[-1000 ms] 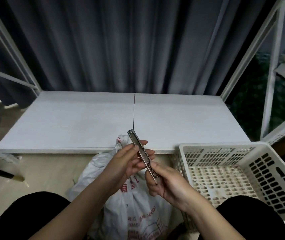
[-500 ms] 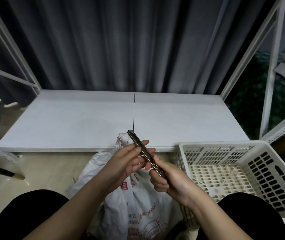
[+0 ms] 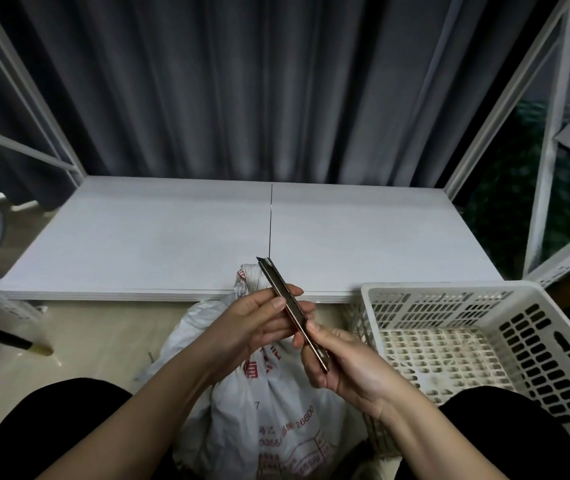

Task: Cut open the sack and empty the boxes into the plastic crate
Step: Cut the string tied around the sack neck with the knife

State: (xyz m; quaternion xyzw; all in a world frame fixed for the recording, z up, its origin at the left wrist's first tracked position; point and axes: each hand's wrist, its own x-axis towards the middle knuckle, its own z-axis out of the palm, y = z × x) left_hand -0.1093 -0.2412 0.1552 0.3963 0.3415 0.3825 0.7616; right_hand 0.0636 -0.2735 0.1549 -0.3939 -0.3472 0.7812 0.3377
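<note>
A metal utility knife (image 3: 278,285) points up and away from me, a short blade tip showing at its far end. My left hand (image 3: 259,322) pinches the middle of its handle. My right hand (image 3: 342,363) grips the near end. Below both hands a white woven sack (image 3: 276,420) with red print stands on the floor between my knees, its tied top reaching the shelf edge. A white slotted plastic crate (image 3: 518,344) sits to the right of the sack with nothing in it. No boxes are visible.
A low white shelf board (image 3: 172,244) spans the view ahead, framed by white metal uprights (image 3: 550,133), with a dark curtain behind. A dark rod with a yellowish tip (image 3: 30,345) lies at the left over the pale floor.
The right hand has slid up the handle a little and a short blade tip now shows at the knife's far end. The left hand keeps its hold.
</note>
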